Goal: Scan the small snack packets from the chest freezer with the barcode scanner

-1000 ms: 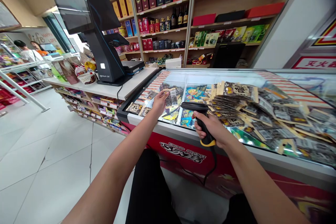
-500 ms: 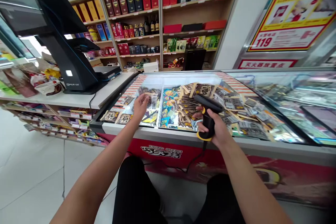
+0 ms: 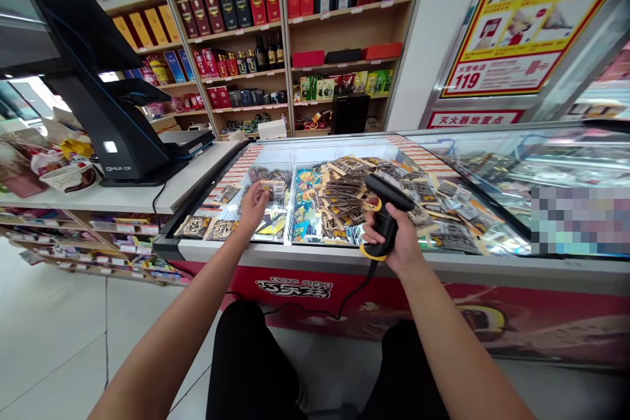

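Note:
My right hand (image 3: 396,236) grips a black barcode scanner (image 3: 386,200) with a yellow base, its head aimed left over a heap of snack packets (image 3: 354,193) lying on the glass lid of a chest freezer (image 3: 344,256). My left hand (image 3: 253,205) reaches over the freezer's left side, fingers pinched on a small dark packet (image 3: 270,191) with a white label. The scanner's black cable (image 3: 352,289) hangs down the red front of the freezer.
A black checkout terminal (image 3: 98,92) stands on the white counter (image 3: 147,193) to the left, with snack bowls beside it. Wooden shelves (image 3: 275,33) of boxed bottles and cartons line the back wall. A red and yellow poster (image 3: 522,26) hangs at the right. White tiled floor lies at the lower left.
The view has swung right and settled. My left hand stays on the small packet at the freezer's left; my right hand has raised the scanner a little, tipping its head up.

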A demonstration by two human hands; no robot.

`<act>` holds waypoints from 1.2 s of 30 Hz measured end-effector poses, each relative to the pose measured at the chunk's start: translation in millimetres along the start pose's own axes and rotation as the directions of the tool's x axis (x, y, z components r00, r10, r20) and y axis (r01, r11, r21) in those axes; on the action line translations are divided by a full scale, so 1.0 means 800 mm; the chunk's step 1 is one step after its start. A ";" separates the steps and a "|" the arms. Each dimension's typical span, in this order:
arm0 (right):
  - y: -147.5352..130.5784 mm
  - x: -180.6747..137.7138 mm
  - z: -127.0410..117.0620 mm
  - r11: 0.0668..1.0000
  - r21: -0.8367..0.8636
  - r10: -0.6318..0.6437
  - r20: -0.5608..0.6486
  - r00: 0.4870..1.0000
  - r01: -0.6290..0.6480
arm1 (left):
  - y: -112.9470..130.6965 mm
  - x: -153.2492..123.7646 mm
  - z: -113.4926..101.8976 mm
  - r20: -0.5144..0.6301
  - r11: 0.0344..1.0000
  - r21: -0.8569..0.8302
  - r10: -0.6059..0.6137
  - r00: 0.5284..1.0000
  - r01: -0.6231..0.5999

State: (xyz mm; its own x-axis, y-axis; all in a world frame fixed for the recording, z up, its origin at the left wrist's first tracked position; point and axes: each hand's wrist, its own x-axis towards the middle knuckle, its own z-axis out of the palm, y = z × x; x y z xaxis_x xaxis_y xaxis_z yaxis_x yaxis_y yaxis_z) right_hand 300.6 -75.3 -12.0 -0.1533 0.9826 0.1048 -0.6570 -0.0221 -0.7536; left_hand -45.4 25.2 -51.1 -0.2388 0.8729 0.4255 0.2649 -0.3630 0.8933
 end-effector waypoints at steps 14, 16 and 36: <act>-0.011 -0.009 -0.024 0.982 0.030 0.173 0.286 0.942 -0.189 | -0.015 -0.001 0.002 0.144 0.987 0.150 0.031 0.989 -0.053; -0.009 -0.011 -0.026 0.983 0.022 0.168 0.310 0.936 -0.184 | -0.011 -0.001 0.002 0.114 0.986 0.134 0.085 0.990 -0.100; -0.002 -0.093 -0.094 0.826 0.472 -0.305 0.834 0.460 -0.308 | 0.199 -0.058 0.291 0.734 0.241 0.219 0.598 0.322 -0.946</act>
State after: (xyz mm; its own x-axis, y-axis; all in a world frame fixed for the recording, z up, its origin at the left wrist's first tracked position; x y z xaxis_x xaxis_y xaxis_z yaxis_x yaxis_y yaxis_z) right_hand 368.8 -134.6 -67.7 -0.4856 0.3046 0.8194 -0.8439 -0.4079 -0.3485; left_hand 225.1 2.9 37.5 0.7669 0.3030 0.5657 0.4940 -0.8415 -0.2189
